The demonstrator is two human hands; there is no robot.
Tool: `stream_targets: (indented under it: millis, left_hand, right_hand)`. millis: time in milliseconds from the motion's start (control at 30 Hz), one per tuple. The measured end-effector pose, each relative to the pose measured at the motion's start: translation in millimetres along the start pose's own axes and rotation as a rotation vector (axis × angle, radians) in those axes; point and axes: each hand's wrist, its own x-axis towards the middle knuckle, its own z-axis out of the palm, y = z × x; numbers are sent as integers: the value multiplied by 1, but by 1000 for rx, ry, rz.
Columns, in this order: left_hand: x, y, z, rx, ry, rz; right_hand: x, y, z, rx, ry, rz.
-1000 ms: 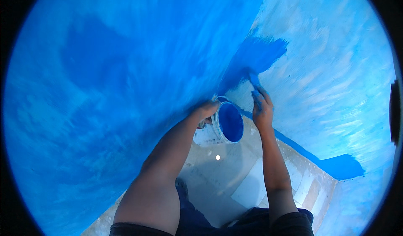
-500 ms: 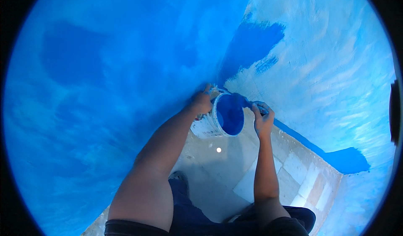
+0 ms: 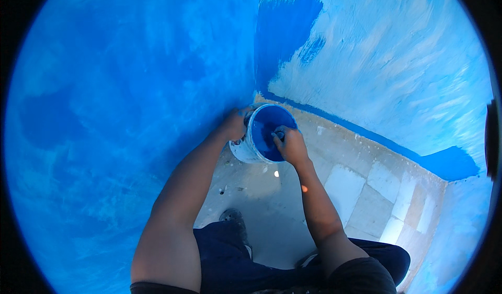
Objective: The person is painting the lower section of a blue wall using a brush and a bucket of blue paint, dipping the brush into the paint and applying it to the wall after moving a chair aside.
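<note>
A white, paint-smeared bucket (image 3: 241,151) is tilted with its mouth toward me, and dark blue paint (image 3: 263,128) shows inside. My left hand (image 3: 235,126) grips its left side near the rim, the fingertips partly hidden behind it. Over the right part of the mouth, my right hand (image 3: 293,146) is closed on a paintbrush (image 3: 281,135). Only a little of the brush's handle shows; its bristle end is down inside the bucket and cannot be made out.
A blue wall (image 3: 115,126) rises close on my left. The right wall (image 3: 376,69) is pale blue with dark blue patches and a painted strip along its base. Below lies a grey floor (image 3: 261,205) with pale tiles (image 3: 345,183). My shoe (image 3: 233,216) stands near the bucket.
The brush has gone from the bucket's right rim down into its mouth, with my right hand moving left over the opening. My left hand keeps hold of the bucket. The whole view has shifted.
</note>
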Motion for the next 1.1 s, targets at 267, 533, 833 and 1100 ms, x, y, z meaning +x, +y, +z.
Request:
stream_targets:
  millis: [267, 533, 833, 1100]
  left_hand:
    - [-10, 15, -9, -164, 41, -21]
    - [-12, 65, -30, -185, -77, -199]
    - [-17, 46, -30, -69, -90, -107]
    - [-44, 53, -24, 332, -170, -26]
  right_hand:
    - [-3, 7, -3, 74, 133, 44]
    - [-14, 46, 14, 946, 710, 266]
    - [-12, 40, 23, 1070, 770, 341]
    - [8, 45, 30, 1020, 822, 295]
